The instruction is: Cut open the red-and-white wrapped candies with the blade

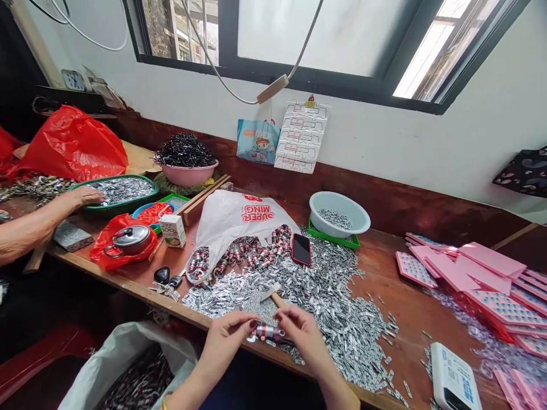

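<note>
My left hand [228,340] is closed in a pinch at the left end of a small red, silver and dark striped strap bundle [267,331] by the table's front edge. My right hand [302,333], thumb and forefinger together, is close over the bundle's right end; what sits between those fingertips is too small to make out. Just beyond the hands lies a small hammer [270,291], its wooden handle running toward my right fingers. Loose metal clips [325,290] spread around and behind it. Similar striped bundles [252,251] spill from a white plastic bag [226,219].
A phone [301,249] lies on the clips, before a pale blue bowl [339,213]. Keys [168,282] and a lidded pot [131,238] stand left. Another person's arm [51,213] reaches into a green tray [123,191]. Pink boards [461,267] and a white device [455,376] lie right.
</note>
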{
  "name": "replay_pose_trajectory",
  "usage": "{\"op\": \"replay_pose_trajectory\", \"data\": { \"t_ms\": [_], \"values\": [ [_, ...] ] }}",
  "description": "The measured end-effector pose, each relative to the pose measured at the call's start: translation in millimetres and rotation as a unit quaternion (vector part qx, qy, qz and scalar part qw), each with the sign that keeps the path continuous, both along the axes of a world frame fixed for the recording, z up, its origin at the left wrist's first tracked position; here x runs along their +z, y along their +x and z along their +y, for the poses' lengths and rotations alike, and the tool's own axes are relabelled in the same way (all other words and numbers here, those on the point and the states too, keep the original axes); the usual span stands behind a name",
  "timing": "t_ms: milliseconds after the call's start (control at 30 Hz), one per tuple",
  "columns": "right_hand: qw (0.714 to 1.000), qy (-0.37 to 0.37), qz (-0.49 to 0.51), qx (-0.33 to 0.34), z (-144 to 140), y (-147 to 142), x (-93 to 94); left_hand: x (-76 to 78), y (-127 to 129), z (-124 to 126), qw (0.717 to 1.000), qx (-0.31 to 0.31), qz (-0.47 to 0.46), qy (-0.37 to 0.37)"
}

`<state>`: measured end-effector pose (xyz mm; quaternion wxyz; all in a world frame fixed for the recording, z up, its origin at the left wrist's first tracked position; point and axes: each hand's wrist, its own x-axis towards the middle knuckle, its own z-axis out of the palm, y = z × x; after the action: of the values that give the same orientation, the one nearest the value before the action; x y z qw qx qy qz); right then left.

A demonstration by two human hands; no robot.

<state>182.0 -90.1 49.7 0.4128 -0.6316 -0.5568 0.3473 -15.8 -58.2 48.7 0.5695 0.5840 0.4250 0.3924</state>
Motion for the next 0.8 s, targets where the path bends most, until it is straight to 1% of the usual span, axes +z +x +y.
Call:
{"op": "replay_pose_trajectory", "data": {
  "t_ms": [67, 100, 133, 167, 233, 300, 367, 500, 600, 700, 800],
  "values": [
    [0.997, 0.003, -0.061, -0.052, 21.1, 41.6, 1.7, -5.5, -7.6, 6.1, 0.999, 0.003, 0.013, -0.046],
    [0.99, -0.002, -0.119, -0.08, 32.5, 60.7, 0.6, -7.5, -11.1, 9.3, 0.998, 0.003, 0.02, -0.064],
    [0.981, -0.019, -0.172, -0.091, 43.4, 76.4, -2.1, -9.0, -14.0, 12.2, 0.997, 0.003, 0.028, -0.078],
    [0.976, -0.032, -0.197, -0.087, 53.1, 87.8, -6.3, -10.1, -16.4, 14.6, 0.996, 0.003, 0.035, -0.086],
    [0.966, -0.056, -0.24, -0.074, 66.5, 97.4, -17.6, -11.4, -20.5, 17.9, 0.995, -0.004, 0.045, -0.093],
    [0.96, -0.069, -0.264, -0.059, 71.4, 95.2, -29.4, -12.4, -25.9, 19.8, 0.994, -0.013, 0.052, -0.097],
    [0.957, -0.074, -0.277, -0.049, 70.4, 90.1, -38.0, -13.5, -33.1, 21.9, 0.993, -0.012, 0.059, -0.105],
    [0.962, -0.076, -0.258, -0.036, 68.1, 90.6, -43.2, -14.7, -45.5, 30.1, 0.987, 0.004, 0.082, -0.138],
    [0.973, -0.085, -0.212, -0.029, 70.1, 96.8, -42.1, -14.5, -47.7, 38.2, 0.985, -0.009, 0.094, -0.148],
    [0.986, -0.093, -0.136, -0.023, 67.7, 99.2, -40.0, -16.2, -47.9, 43.8, 0.984, -0.017, 0.092, -0.154],
    [0.995, -0.093, -0.022, -0.008, 58.4, 96.0, -36.7, -20.7, -48.6, 46.4, 0.982, -0.011, 0.09, -0.165]
  ]
}}
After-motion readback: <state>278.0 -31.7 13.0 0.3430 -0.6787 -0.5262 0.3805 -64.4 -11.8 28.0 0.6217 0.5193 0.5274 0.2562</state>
